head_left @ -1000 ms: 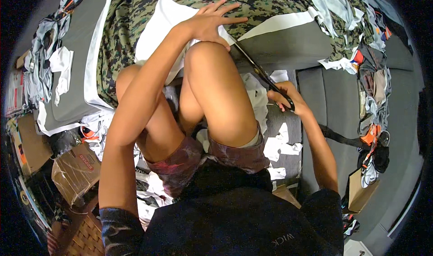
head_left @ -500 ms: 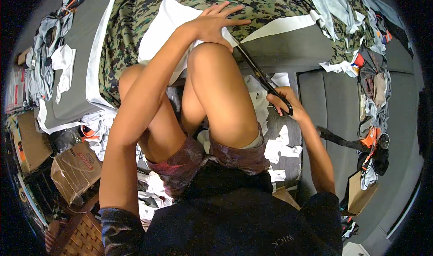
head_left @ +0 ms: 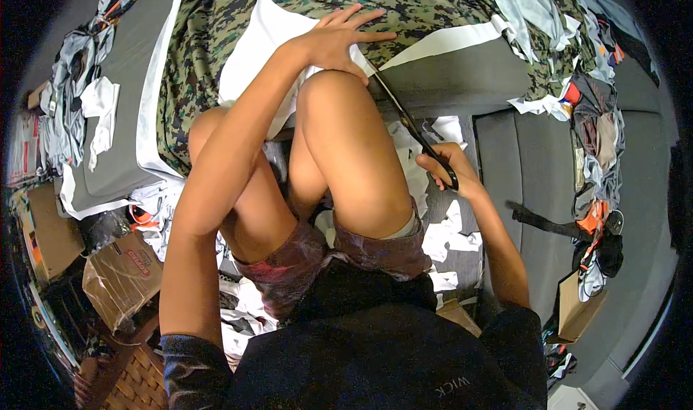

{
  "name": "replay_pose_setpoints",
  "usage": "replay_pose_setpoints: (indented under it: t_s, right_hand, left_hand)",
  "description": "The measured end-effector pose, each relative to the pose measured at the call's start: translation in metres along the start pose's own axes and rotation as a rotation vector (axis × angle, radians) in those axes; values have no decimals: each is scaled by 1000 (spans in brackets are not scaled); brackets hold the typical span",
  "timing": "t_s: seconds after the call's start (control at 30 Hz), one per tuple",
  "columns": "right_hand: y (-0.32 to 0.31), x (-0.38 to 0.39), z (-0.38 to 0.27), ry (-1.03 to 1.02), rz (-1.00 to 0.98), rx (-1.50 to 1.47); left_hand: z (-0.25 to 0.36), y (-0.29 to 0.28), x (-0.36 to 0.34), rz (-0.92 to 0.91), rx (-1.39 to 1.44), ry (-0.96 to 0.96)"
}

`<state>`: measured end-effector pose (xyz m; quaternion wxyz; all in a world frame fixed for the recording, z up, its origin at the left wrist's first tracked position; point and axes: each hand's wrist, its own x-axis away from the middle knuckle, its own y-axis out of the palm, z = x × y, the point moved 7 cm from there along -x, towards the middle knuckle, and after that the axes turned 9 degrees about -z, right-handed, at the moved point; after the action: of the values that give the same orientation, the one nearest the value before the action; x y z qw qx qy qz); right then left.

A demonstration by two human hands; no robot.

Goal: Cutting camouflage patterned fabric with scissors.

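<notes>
A broad green-and-brown camouflage cloth (head_left: 426, 7) spreads beneath and beyond the left grip (head_left: 338, 40), with a smooth white fabric piece (head_left: 268, 29) lying under that grip and out to its left. Long black-handled metal scissors (head_left: 408, 121) run diagonally forward and left from the right grip (head_left: 453, 167), their tip end just beside the left thumb; whether it touches fabric is unclear. The right grip, nearer the handles, is closed around them, its forearm angled inward; the left is flat, palm down, fingers splayed wide.
</notes>
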<state>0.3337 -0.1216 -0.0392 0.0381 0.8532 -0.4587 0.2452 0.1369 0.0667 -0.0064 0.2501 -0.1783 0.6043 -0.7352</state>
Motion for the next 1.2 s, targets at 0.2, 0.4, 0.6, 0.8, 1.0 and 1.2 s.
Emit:
replay_pose_setpoints:
  t_s: [0.2,0.4,0.6,0.8,1.0,1.2]
  right_hand:
    - [4,-1,5,-22,24,42]
    - [7,0,7,7,65,67]
    - [10,0,8,-43,52,-22]
    - [13,-4,17,-22,25,-1]
    - [3,-3,12,-11,8,-19]
    - [-1,-9,5,7,-33,-23]
  left_hand:
    - [-2,-3,3,16,17,44]
    - [1,-5,2,14,-5,32]
    - [4,-38,4,112,311,217]
    - [7,-23,18,-93,451,106]
    - [10,-21,9,-44,448,159]
    - [6,-19,10,-35,479,157]
